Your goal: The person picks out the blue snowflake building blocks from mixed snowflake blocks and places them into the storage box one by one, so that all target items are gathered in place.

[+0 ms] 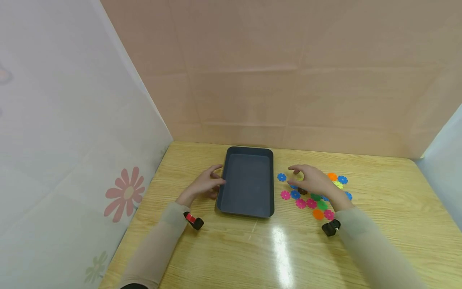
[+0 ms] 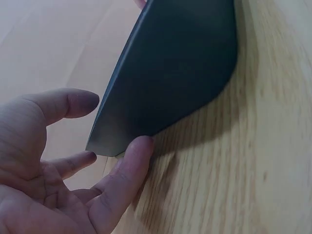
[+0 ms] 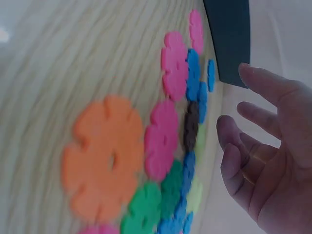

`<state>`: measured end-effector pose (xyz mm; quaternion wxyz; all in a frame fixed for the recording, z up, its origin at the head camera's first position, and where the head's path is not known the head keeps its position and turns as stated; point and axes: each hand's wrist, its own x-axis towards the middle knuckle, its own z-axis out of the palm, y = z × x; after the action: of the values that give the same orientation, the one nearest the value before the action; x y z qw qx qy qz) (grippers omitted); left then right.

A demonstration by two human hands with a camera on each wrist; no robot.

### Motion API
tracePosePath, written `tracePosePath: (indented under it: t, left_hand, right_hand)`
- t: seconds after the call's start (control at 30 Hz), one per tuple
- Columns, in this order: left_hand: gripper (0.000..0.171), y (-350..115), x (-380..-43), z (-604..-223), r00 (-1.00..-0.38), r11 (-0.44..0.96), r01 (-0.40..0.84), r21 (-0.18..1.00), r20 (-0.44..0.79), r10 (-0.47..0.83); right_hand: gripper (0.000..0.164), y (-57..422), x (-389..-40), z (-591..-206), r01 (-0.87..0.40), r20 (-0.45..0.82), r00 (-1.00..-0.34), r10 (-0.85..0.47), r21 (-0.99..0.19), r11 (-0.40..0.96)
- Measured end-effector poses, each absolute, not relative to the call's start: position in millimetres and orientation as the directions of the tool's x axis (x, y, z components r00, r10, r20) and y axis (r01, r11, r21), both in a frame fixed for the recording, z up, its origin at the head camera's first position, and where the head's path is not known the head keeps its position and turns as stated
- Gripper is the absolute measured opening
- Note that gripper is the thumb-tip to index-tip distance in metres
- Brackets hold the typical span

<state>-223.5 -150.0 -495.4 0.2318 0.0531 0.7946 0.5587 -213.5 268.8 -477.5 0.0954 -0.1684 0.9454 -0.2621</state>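
A dark grey rectangular tray (image 1: 249,184) lies on the wooden table, its inside bare. My left hand (image 1: 205,182) is at the tray's left side, thumb and fingers spread around the rim; in the left wrist view a fingertip (image 2: 141,146) meets the lower edge of the tray wall (image 2: 165,63). To the right of the tray, my right hand (image 1: 314,180) hovers over a scatter of flower-shaped plastic discs, fingers loosely bent with nothing between them. In the right wrist view an orange disc (image 3: 105,158), a pink disc (image 3: 162,141) and a dark brown disc (image 3: 191,126) lie flat below the hand.
A blue disc (image 1: 282,177) lies nearest the tray's right wall. Behind the table (image 1: 231,249) stands a brown-covered wall (image 1: 245,80); a pale wall with a flower print (image 1: 124,194) borders it on the left. Glare streaks the front of the table.
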Motion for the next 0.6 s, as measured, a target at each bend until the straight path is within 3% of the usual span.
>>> tracePosePath:
  t: [0.27,0.6]
  left_hand:
    - [0.081,-147,-225,-498,-0.872,0.315,-0.245,0.917,-0.351,0.342]
    - [0.083,-148,-225,-498,-0.859,0.254,-0.28,0.926,-0.359,0.366]
  right_hand:
    - [0.058,253,-231,-493,-0.297,-0.105,-0.907,-0.407,-0.526,0.797]
    - [0.04,244,-239,-499,-0.311,-0.111,-0.898,-0.427,-0.527,0.791]
